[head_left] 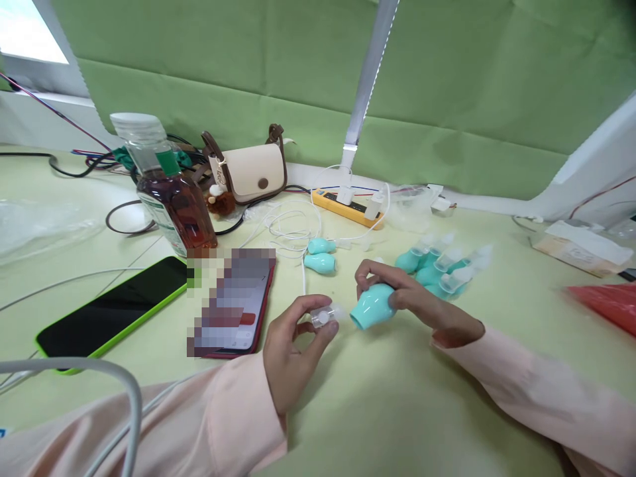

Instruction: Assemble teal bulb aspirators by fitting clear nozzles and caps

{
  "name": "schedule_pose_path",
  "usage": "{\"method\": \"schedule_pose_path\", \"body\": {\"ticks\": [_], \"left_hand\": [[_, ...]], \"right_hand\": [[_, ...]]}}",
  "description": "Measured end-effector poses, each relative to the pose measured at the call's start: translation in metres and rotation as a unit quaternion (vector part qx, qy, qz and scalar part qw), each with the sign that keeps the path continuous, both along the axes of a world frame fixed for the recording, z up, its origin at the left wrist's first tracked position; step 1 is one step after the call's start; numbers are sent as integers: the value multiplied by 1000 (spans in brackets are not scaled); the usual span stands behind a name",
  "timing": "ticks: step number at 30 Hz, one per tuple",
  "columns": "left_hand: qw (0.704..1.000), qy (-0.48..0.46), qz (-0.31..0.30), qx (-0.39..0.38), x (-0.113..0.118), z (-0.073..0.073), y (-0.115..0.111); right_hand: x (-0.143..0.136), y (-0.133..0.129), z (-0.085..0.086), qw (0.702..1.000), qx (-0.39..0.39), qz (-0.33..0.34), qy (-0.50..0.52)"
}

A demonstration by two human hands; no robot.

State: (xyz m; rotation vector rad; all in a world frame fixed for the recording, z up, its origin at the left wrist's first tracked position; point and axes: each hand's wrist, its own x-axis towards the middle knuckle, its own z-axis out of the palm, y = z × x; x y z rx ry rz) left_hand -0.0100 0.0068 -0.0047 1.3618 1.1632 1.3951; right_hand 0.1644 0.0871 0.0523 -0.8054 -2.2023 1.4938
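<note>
My left hand (297,351) pinches a small clear plastic nozzle piece (324,317) between thumb and fingers, its narrower end toward the right. Just across from it, my right hand (397,291) grips a glossy turquoise bulb (371,307), tilted so its open end faces left and down. A short gap separates the two parts. Beyond my hands lie two loose turquoise bulbs (320,263). To the right of my right hand is a cluster of several turquoise bulbs with clear tips (444,265) fitted on them.
Two phones lie at left, one in a green-edged case (112,311), one in a red case (236,305). A bottle of dark liquid (173,199) stands behind them. Farther back are a cream handbag (256,173), a yellow power strip (348,209) and white cables. A red packet (606,305) is at right.
</note>
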Motion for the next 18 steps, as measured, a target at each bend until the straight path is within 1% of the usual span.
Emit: {"method": "schedule_pose_path", "body": {"ticks": [4,7,11,14,18], "left_hand": [[1000,-17,0,12,0,0,-1],[1000,-11,-5,15,0,-1,-2],[1000,-2,-16,5,-1,-2,-2],[1000,-12,-22,-10,-1,-2,-2],[997,-47,-45,-41,0,0,-3]], "right_hand": [[-6,-5,-4,999,-16,-20,25],[-7,-8,-2,997,-18,-44,53],[-6,-11,-1,999,0,-42,33],[-5,-11,-5,999,40,-33,13],[-5,-15,-7,989,139,-41,-34]]}}
